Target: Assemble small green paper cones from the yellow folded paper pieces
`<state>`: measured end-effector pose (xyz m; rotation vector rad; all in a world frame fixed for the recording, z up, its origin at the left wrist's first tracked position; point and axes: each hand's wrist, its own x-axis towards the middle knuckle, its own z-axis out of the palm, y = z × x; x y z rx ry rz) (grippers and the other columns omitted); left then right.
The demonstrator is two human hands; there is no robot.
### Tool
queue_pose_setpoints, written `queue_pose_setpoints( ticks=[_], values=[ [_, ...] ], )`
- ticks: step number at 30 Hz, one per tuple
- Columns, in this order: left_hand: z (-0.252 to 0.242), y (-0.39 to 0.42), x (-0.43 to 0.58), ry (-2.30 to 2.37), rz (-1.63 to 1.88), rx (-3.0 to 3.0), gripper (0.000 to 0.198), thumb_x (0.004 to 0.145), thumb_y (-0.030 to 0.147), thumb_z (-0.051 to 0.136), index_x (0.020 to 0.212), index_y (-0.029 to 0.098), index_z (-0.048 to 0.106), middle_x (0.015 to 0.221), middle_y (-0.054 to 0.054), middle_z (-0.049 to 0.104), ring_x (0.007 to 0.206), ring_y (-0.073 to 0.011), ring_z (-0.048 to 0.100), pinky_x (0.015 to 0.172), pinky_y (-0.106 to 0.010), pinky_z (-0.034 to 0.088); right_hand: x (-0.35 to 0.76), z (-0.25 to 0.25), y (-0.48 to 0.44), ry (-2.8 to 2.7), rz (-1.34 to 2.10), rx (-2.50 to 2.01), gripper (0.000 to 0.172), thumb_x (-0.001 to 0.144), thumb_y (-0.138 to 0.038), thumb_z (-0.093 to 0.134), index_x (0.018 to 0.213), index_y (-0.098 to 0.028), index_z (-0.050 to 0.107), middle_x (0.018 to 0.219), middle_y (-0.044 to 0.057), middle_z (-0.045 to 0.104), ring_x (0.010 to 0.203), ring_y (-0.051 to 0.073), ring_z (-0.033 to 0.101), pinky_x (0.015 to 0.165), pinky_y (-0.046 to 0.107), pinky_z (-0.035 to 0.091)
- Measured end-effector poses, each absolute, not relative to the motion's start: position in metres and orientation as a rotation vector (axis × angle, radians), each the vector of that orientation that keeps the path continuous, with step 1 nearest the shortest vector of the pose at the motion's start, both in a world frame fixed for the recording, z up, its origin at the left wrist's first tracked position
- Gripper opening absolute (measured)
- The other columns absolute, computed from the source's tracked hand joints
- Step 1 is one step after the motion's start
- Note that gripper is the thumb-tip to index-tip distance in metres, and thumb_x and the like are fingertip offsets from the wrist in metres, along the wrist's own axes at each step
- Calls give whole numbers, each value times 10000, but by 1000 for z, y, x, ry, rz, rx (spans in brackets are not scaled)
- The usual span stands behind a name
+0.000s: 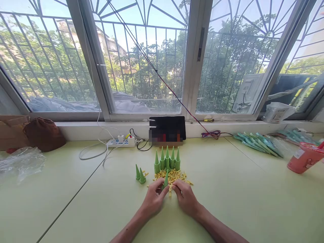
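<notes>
My left hand (pixel 155 195) is closed around a small green cone (pixel 165 180), tip up and leaning slightly. Right beside it, my right hand (pixel 184 195) pinches a small yellow piece (pixel 170 191) near the cone's base. Both hands rest on the pale green table (pixel 227 202) at the near edge of a pile of yellow pieces (pixel 174 176). Behind the pile several upright green cones (pixel 167 159) stand in a tight cluster. Two more green cones (pixel 140 173) stand to the left of the pile.
A dark tablet (pixel 167 130) leans against the window sill behind the cones. A white power strip (pixel 121 142) with cables lies left of it. A brown pouch (pixel 43 134) and clear plastic (pixel 21 162) sit far left. Green strips (pixel 257 143) and a pink cup (pixel 305 157) are at the right.
</notes>
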<state>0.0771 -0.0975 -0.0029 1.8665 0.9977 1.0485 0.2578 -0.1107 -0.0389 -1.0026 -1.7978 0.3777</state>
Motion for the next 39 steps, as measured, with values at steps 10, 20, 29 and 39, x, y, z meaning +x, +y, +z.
queue_pose_setpoints(
  ticks=[10,20,29,39],
  values=[
    [-1,-100,79,1004,1030,1882,342,940,486,581,836,167,646,786,-39,610,721,-177,532,617,-245,426,257,-36,-111,-1822,310,-1011,375,1066,-292,376,736,-211,535,684,17,599,610,160,532,592,250,398],
    [-1,-98,82,993,1114,1764,390,895,535,653,875,154,729,773,-51,684,692,-177,578,583,-241,452,255,-25,-116,-1755,360,-993,251,1065,-305,417,922,-211,600,808,36,648,707,179,594,650,270,459],
    [-8,-94,81,996,1094,1725,405,908,528,640,960,139,741,790,-54,688,709,-183,593,612,-252,458,254,-31,-113,-1747,395,-972,182,1051,-286,456,954,-214,592,849,44,640,733,187,595,655,284,473],
    [-4,-96,79,980,1076,1754,396,901,540,642,913,153,723,804,-57,683,760,-205,625,661,-272,512,255,-33,-113,-1757,386,-956,219,1053,-291,454,920,-210,607,823,47,661,728,191,619,664,288,489]
  ],
)
